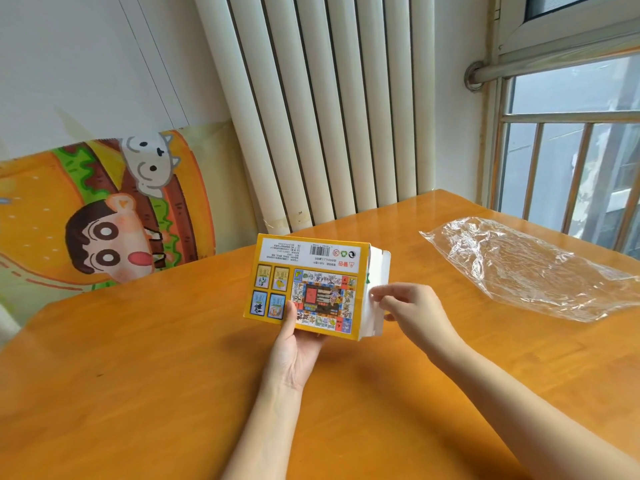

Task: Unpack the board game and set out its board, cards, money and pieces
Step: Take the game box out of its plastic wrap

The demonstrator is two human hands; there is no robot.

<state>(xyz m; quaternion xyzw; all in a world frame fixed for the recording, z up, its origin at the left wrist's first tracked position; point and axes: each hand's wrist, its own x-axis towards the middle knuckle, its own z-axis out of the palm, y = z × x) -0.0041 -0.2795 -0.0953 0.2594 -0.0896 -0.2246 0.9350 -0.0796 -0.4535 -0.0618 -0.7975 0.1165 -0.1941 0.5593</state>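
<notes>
Wrapper: clear plastic wrap (526, 268) lies off, on the table (173, 393).
Box: game box (304, 285) held above the table, back up.
Left hand (294, 351): I grip its near edge.
Right hand (408, 306): I pinch the white end flap (375, 289), partly open.
Left: board, cards, money, pieces, none out.

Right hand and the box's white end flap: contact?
Touching. The head view shows the right hand pinching the white end flap, with its fingertips on the front and its thumb behind, and no gap. The left hand holds the box from below.
</notes>
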